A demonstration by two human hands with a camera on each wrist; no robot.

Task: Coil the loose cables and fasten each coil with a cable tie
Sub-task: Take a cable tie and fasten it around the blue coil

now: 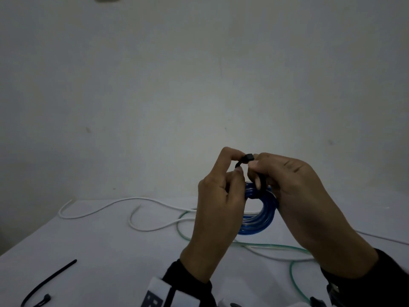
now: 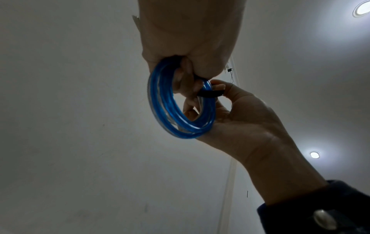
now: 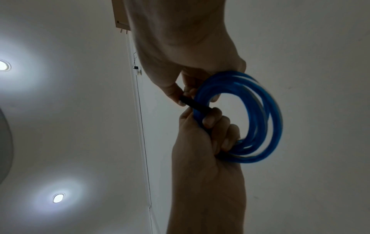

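Observation:
Both hands hold a coil of blue cable (image 1: 261, 220) above the white table (image 1: 115, 251). A black cable tie (image 1: 247, 157) is looped round the top of the coil. My left hand (image 1: 238, 162) has its fingers curled through the coil (image 2: 164, 110), index tip at the tie's head. My right hand (image 1: 254, 171) pinches the tie (image 2: 209, 93) between thumb and finger. In the right wrist view the right hand (image 3: 180, 96) pinches the tie (image 3: 197, 105) beside the coil (image 3: 260, 110), and the left hand (image 3: 208, 118) grips coil and strap from below.
A loose white cable (image 1: 99, 209) snakes across the back of the table. A loose green cable (image 1: 265, 244) runs under my hands toward the right front. Spare black cable ties (image 1: 51, 280) lie at the front left. A plain wall stands behind the table.

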